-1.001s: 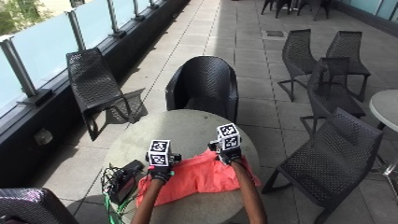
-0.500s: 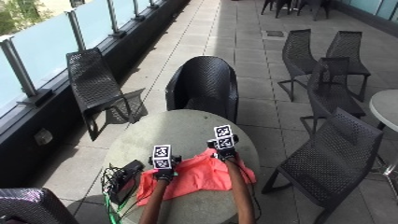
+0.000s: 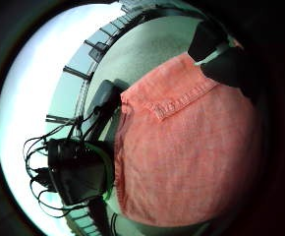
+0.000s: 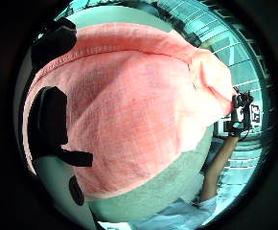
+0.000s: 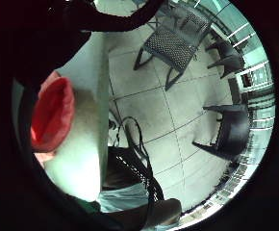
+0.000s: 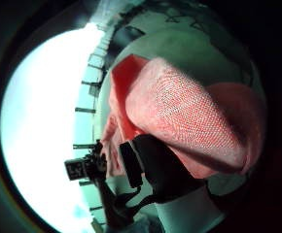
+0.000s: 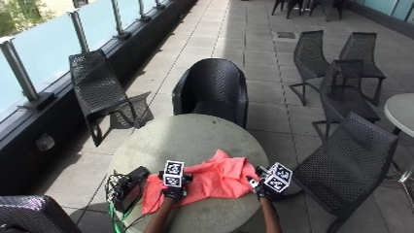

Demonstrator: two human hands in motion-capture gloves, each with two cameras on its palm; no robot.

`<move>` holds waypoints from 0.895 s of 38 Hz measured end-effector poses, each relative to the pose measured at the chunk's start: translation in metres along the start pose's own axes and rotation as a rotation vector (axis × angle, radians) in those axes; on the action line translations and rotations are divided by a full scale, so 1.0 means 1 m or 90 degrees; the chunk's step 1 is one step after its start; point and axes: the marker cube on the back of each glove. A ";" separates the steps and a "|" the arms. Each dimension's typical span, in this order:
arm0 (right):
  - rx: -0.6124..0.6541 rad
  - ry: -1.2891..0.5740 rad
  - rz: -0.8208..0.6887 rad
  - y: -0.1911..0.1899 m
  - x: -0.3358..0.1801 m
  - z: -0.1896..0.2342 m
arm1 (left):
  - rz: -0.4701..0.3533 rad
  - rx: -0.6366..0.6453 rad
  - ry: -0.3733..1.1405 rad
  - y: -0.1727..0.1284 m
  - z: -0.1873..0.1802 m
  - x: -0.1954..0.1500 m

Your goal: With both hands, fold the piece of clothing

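Note:
An orange-pink garment (image 7: pixel 210 182) lies crumpled on the round grey table (image 7: pixel 187 136), near its front edge. My left hand (image 7: pixel 173 192) is at the garment's near left part. The thumb (image 4: pixel 50 125) and a finger (image 4: pixel 56 39) curl over a hemmed edge of the garment (image 4: pixel 139 105) and pinch it. My right hand (image 7: pixel 261 190) is at the garment's right end by the table rim. Its thumb (image 6: pixel 155 167) holds a bunched fold of the garment (image 6: pixel 185 114). The same hem (image 3: pixel 182 98) shows in the left little finger side palm view.
A black device with tangled cables (image 7: pixel 126 187) lies on the table's left side, next to the garment. Black chairs stand around: one behind the table (image 7: pixel 212 90), one at its right (image 7: pixel 346 165), one by the glass railing (image 7: pixel 100 92).
Both hands have drawn back toward the table's front edge. The right hand has also gone rightward to the table rim, with the garment's right end in it.

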 end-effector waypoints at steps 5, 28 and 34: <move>-0.074 0.030 0.017 0.011 0.014 0.013 | 0.007 -0.046 0.023 -0.004 0.025 0.000; -0.002 0.002 -0.022 0.005 -0.066 -0.011 | 0.007 0.029 0.078 -0.006 0.007 -0.004; -0.020 -0.266 -0.135 0.006 -0.145 -0.030 | 0.016 0.084 0.081 -0.031 0.010 -0.011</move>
